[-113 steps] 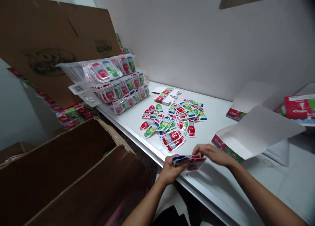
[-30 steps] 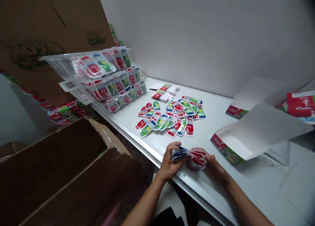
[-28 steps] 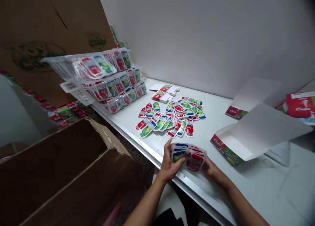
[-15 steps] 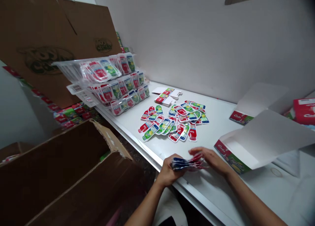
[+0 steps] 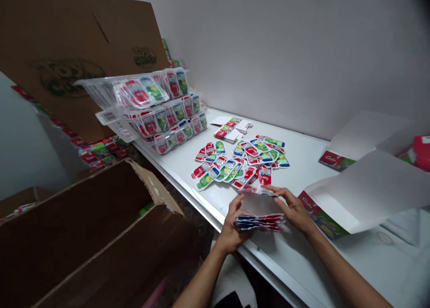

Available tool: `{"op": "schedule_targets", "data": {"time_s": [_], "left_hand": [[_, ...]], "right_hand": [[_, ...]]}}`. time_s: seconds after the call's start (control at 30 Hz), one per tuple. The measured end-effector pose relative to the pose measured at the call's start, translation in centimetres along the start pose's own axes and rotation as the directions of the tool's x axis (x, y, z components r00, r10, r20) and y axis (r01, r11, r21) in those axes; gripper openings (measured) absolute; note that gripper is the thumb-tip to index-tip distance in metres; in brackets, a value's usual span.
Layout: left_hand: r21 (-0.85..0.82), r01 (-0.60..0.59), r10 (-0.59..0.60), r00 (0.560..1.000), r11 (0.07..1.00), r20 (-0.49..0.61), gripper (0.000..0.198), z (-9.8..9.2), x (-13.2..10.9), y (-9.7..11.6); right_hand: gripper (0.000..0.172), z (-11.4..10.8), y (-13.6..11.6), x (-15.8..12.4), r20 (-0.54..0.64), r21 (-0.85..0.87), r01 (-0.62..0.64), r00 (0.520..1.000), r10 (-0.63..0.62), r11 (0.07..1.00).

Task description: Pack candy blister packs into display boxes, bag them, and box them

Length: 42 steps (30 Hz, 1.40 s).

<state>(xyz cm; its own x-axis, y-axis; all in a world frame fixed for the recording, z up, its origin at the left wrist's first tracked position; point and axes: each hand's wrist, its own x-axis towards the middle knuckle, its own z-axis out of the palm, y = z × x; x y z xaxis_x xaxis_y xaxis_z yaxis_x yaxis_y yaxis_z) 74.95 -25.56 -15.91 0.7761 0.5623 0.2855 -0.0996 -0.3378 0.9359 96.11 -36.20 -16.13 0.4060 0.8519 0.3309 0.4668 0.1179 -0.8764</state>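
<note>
Since half a second ago, the right hand [image 5: 295, 211] has left the gathered packets and reached out toward the loose ones, carrying a single packet [image 5: 251, 190] along with it.

Seen from the head camera, the left hand [image 5: 232, 231] grips a stack of packets [image 5: 260, 222] edge-on above the counter's near edge, dark blue ends toward the palm and red ends pointing right. Thumb and fingers of the right hand pinch the single packet at its right end, and it hangs over the near side of the loose packets [image 5: 226, 169]. These lie spread in overlapping heaps on the middle of the white counter [image 5: 298, 173], red cola shapes mixed with green and blue ones.

Behind them, toward the back edge, sits a small pile of flattened cartons [image 5: 229, 130]. Toward the right end stand a nearer open box [image 5: 324, 218], just beside the right hand, and a farther open box [image 5: 337, 161], both with white flaps raised. Clear plastic trays [image 5: 105, 91] filled with packets are stacked at the left end. Below the near edge, on the left, is a large cardboard box [image 5: 146, 182], open at the top.
</note>
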Motion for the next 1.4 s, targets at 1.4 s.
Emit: {"op": "schedule_targets", "data": {"time_s": [1.4], "left_hand": [[0.034, -0.064, 0.064, 0.998, 0.997, 0.015, 0.029, 0.4, 0.5, -0.5]], "right_hand": [[0.023, 0.9, 0.5, -3.8, -0.023, 0.37, -0.278, 0.951, 0.308, 0.886]]}}
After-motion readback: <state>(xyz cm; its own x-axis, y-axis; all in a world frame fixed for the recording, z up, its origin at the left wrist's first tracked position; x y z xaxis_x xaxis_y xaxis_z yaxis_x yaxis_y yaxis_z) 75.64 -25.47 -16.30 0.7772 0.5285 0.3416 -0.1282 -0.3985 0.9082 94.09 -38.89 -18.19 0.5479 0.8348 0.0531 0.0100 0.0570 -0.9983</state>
